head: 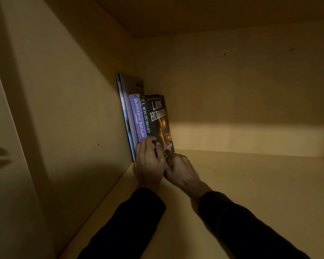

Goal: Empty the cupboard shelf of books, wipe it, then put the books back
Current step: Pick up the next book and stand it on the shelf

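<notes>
Cupboard shelf (232,193): pale yellow-tan board, dimly lit, with a brighter band of light on the back wall.

Books, 3, standing upright in the far left corner, pressed together against the left side wall (73,109).
1. Tall thin book (128,94): grey-purple cover, blue-green edge, touching the wall; taller than the other 2.
2. "Quantitative Aptitude" book (137,116): purple spine, white lettering.
3. L. Ron Hubbard book (157,118): dark cover, gold lettering, orange-lit artwork; outermost on the right, cover angled toward the camera.

Left hand (150,161): fingers laid over the lower spines, thumb on the dark cover, gripping the L. Ron Hubbard book.
Right hand (180,169): at the same book's lower right corner, touching the left hand; fingers seem curled on the book, though shadow hides the fingertips.

Both arms in dark sleeves (241,221).
</notes>
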Available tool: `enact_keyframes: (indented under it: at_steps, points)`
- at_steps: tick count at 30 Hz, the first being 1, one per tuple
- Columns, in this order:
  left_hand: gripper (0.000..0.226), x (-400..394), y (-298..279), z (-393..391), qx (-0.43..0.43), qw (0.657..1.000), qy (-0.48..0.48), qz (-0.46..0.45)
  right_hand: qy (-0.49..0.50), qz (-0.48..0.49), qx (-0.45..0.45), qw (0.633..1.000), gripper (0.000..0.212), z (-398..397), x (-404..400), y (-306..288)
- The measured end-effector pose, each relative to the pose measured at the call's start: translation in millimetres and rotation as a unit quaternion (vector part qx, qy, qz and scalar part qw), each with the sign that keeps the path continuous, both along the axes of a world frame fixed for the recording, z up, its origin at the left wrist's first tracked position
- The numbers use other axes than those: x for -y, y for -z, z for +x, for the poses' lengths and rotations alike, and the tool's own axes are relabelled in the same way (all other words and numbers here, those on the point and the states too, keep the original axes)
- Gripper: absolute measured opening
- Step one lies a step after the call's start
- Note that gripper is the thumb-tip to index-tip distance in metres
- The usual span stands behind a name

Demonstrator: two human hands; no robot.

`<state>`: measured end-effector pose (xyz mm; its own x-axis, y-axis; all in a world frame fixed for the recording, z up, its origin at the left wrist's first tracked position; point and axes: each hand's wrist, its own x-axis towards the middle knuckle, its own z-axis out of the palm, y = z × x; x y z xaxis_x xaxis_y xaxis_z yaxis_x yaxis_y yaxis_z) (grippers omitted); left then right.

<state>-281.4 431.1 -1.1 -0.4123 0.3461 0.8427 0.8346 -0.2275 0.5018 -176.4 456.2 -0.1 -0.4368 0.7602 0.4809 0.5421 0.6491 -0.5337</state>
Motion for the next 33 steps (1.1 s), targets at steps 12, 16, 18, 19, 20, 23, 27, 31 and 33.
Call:
enact_keyframes:
  at_steps: [12, 16, 18, 19, 20, 23, 27, 31, 33]
  points:
    - [0.016, 3.9, 2.3, 13.8, -0.012, 0.996, 0.023, -0.084, 0.063, 0.026, 0.025, 0.997, 0.035, 24.3, 23.2, -2.0]
    - [0.02, 16.2, 1.1, 27.4, -0.012, 0.995, 0.03, -0.093, 0.089, 0.013, 0.013, 0.996, 0.041, 44.5, 39.3, -3.5]
    - [0.022, 25.7, -0.3, 36.8, -0.015, 0.994, 0.037, -0.105, 0.096, 0.01, 0.021, 0.995, 0.044, 57.9, 46.0, -3.6]
    - [0.023, 30.6, -0.3, 42.0, -0.019, 0.993, 0.042, -0.11, 0.098, 0.011, 0.027, 0.995, 0.045, 65.9, 49.0, -4.0]
    - [0.024, 35.6, 0.2, 47.6, -0.025, 0.992, 0.046, -0.115, 0.101, 0.012, 0.032, 0.994, 0.046, 74.8, 51.7, -4.5]
    - [0.03, 53.2, 0.7, 66.5, -0.045, 0.99, 0.038, -0.129, 0.113, 0.016, 0.038, 0.993, 0.048, 101.9, 63.4, -6.8]
    - [0.03, 79.5, -2.2, 93.8, -0.058, 0.988, 0.044, -0.138, 0.124, 0.034, 0.052, 0.99, 0.048, 135.0, 82.2, -8.2]
    - [0.031, 100.8, -3.4, 117.7, -0.071, 0.983, 0.059, -0.158, 0.117, 0.037, 0.064, 0.99, 0.045, 161.5, 102.6, -9.6]
    - [0.031, 111.0, -4.0, 133.0, -0.087, 0.978, 0.074, -0.172, 0.117, 0.04, 0.066, 0.99, 0.044, 173.8, 113.6, -10.1]
